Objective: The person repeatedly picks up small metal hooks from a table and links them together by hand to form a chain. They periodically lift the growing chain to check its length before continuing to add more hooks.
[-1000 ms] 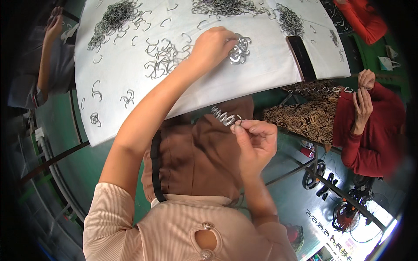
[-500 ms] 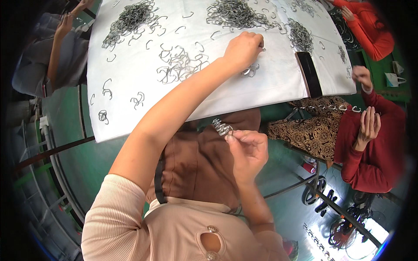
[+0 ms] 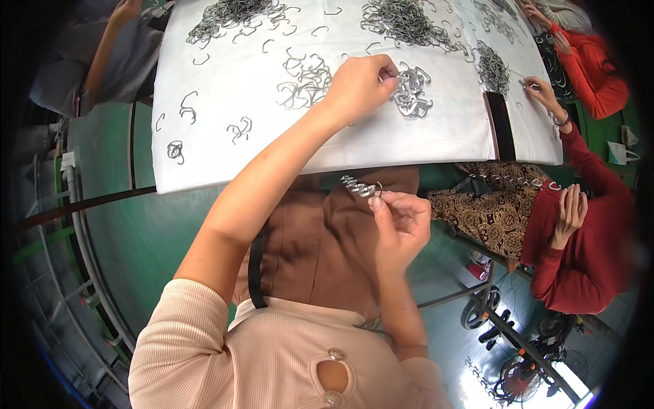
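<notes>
My left hand (image 3: pixel 360 83) is over the white-covered table (image 3: pixel 272 146), fingers curled into a pinch. Its fingertips touch the left edge of a small heap of flat silver links (image 3: pixel 413 95); anything between them is too small to make out. To its left lies a loose spread of thin, bent wire hooks (image 3: pixel 300 80), partly hidden by the hand. Over my lap, my right hand (image 3: pixel 403 225) pinches a short chain of silver links (image 3: pixel 357 185) at its end. A thin open wire hook (image 3: pixel 379 187) sticks up at those fingertips. The chain points toward the upper left.
Dark wire-hook piles (image 3: pixel 402 24) cover the table's far side, with another (image 3: pixel 492 68) at right. A black phone-like slab (image 3: pixel 499 126) lies near the front edge. A co-worker in a red sleeve (image 3: pixel 579 252) sits at right, holding a link chain (image 3: pixel 507 180). Others sit farther off.
The view has shifted, so the table appears farther right and higher. My left hand has moved left across the cloth, uncovering more of the silver heap. The co-worker's raised hand now reaches over the table.
</notes>
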### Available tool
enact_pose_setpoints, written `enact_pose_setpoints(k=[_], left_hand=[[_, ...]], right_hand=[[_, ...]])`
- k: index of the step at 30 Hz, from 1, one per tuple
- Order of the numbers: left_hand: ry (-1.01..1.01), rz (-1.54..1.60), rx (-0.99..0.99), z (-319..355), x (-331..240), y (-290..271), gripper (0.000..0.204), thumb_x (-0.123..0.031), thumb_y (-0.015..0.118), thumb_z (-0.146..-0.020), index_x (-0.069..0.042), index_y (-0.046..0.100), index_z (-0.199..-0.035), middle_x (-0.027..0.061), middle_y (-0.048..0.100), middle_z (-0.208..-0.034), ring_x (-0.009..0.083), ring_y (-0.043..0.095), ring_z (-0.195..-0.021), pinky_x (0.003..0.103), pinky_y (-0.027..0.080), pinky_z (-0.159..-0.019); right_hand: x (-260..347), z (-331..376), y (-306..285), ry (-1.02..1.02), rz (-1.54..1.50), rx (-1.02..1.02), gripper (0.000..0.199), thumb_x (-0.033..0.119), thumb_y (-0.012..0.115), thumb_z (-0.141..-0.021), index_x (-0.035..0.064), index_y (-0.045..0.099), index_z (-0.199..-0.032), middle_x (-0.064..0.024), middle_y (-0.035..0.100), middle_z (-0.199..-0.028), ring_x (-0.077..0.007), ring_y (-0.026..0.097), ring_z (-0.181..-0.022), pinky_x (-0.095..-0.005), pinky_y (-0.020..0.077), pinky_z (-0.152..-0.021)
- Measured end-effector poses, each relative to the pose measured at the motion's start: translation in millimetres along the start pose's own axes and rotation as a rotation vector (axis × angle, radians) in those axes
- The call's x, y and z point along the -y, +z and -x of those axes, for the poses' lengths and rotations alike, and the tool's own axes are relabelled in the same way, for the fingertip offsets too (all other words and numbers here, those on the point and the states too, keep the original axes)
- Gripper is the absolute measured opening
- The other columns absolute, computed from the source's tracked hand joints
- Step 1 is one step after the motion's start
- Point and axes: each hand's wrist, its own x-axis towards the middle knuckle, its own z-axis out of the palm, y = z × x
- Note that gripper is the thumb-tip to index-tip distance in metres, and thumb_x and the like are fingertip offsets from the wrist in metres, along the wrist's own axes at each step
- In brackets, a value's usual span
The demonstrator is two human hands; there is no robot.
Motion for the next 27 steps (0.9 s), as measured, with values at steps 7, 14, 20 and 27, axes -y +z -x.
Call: enact_pose_setpoints(k=[7,14,20,27], left_hand=[[-0.224,0.638,0.014,103.1,-41.4,-23.1,0.010,-0.005,0.064,-0.088,0.002,0.062,-0.096,0.0059,0.067,-0.090,0.0110,0.064,-0.082,0.024,0.050,-0.072],[-0.291,0.741,-0.032,147.1,-56.0,-33.8,0.009,0.003,0.062,-0.088,0.003,0.061,-0.096,0.0051,0.065,-0.093,0.0094,0.060,-0.084,0.023,0.049,-0.073],[-0.056,0.560,-0.153,153.4,-46.1,-26.8,0.013,0.002,0.069,-0.077,0.001,0.066,-0.089,0.0095,0.066,-0.086,0.0170,0.063,-0.080,0.027,0.049,-0.071],[0.044,0.464,-0.190,160.1,-29.4,-32.3,0.015,0.004,0.069,-0.076,0.000,0.066,-0.089,0.0101,0.066,-0.087,0.0203,0.063,-0.080,0.029,0.050,-0.072]], right_hand=[[0.3,2.8,5.6,-0.018,-0.006,-0.012,0.023,-0.011,0.066,-0.081,0.0006,0.051,-0.094,-0.0131,0.063,-0.096,-0.0135,0.063,-0.083,-0.0234,0.0534,-0.068],[5.0,0.4,10.3,-0.025,-0.010,0.012,0.021,-0.010,0.065,-0.082,0.0004,0.051,-0.094,-0.0123,0.063,-0.096,-0.0150,0.064,-0.087,-0.0254,0.0544,-0.074],[-8.3,2.3,12.3,-0.114,0.111,0.053,0.021,-0.009,0.065,-0.082,0.0005,0.052,-0.096,-0.0106,0.063,-0.095,-0.0156,0.064,-0.087,-0.0261,0.0538,-0.075],[-14.0,-75.3,17.4,0.019,0.393,0.153,0.009,0.008,0.062,-0.088,0.0011,0.061,-0.094,-0.0054,0.062,-0.086,-0.0141,0.059,-0.076,-0.0277,0.0464,-0.063]])
